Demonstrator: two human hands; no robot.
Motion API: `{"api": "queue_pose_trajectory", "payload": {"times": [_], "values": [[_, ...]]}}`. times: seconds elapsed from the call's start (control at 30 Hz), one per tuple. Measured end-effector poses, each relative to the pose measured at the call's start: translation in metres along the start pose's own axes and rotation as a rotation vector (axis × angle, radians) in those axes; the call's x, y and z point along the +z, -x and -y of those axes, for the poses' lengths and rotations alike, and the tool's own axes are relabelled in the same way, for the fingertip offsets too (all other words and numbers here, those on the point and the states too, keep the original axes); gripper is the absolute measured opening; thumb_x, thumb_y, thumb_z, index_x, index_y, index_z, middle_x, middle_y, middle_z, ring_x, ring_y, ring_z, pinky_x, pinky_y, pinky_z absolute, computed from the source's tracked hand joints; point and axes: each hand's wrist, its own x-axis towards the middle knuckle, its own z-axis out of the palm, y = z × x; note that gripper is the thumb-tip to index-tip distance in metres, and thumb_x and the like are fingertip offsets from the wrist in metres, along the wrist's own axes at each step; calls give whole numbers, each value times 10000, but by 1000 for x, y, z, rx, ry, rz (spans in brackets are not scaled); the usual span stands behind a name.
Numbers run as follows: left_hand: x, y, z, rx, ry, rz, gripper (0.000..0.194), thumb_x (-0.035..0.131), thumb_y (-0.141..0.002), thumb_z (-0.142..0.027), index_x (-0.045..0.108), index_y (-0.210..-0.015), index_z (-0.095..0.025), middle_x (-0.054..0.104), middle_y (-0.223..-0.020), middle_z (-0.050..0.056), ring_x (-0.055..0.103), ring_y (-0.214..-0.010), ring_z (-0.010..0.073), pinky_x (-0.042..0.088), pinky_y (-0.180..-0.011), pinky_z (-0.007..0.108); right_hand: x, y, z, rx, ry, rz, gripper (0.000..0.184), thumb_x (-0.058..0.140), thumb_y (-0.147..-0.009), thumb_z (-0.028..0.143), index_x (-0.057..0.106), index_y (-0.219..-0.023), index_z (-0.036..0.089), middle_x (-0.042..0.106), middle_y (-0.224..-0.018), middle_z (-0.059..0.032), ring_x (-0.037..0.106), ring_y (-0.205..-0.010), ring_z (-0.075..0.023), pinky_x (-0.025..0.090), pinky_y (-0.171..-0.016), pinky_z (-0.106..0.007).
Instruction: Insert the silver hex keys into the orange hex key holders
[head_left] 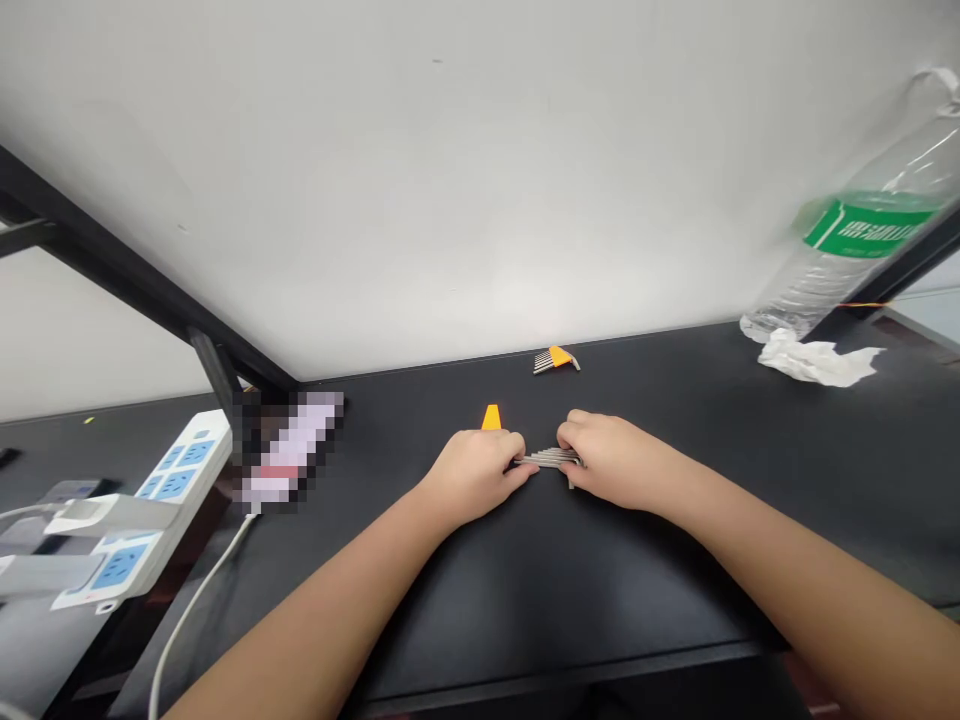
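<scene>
A bundle of silver hex keys (551, 457) stretches between my two hands, just above the black tabletop. My left hand (480, 470) pinches the bundle's left ends between thumb and fingers. At the other end, the fingers of my right hand (611, 460) close around the bent ends. An orange plastic holder (491, 417) shows just behind my left hand, its lower part hidden by the fingers. Farther back, near the wall, lies a second hex key set (556, 359) in an orange holder.
A white power strip (165, 490) with plugs lies at the left, near a black metal frame (150, 270). A white cable (202, 590) runs to a pixelated object (296, 445). At the right, a large clear bottle (847, 230) leans beside crumpled tissue (817, 360).
</scene>
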Motion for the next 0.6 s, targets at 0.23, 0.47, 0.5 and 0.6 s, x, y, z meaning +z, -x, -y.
{"api": "queue_pose_trajectory", "payload": {"times": [0.23, 0.47, 0.5, 0.6], "values": [[-9, -1, 36, -181, 69, -214, 525, 618, -902, -395, 548, -1383, -196, 619, -1240, 115, 601, -1112, 267, 499, -908, 388, -14, -2, -22, 69, 115, -73, 64, 612, -927, 253, 631, -898, 199, 612, -975, -55, 590, -861, -206, 415, -728, -321], [-12, -2, 48, -243, 229, -58, 336, 709, -801, -425, 669, -1082, -245, 637, -1010, 24, 614, -903, 203, 476, -864, 366, -12, -1, -17, 22, 174, -21, 148, 545, -940, 169, 655, -842, 189, 621, -949, -74, 575, -833, -209, 397, -734, -341], [-12, -2, 48, -271, 280, -70, 344, 734, -772, -414, 652, -1054, -235, 635, -955, 15, 604, -853, 190, 479, -808, 342, -11, -1, -15, 28, 180, -8, 158, 530, -932, 145, 643, -826, 182, 621, -930, -78, 570, -803, -204, 390, -713, -337], [-8, -3, 48, -329, 550, -140, 335, 722, -774, -357, 579, -1040, -212, 625, -816, -12, 568, -708, 144, 460, -670, 282, -8, -1, -13, 48, 172, -23, 139, 510, -908, 111, 627, -871, 177, 623, -947, -80, 567, -750, -191, 365, -655, -320]]}}
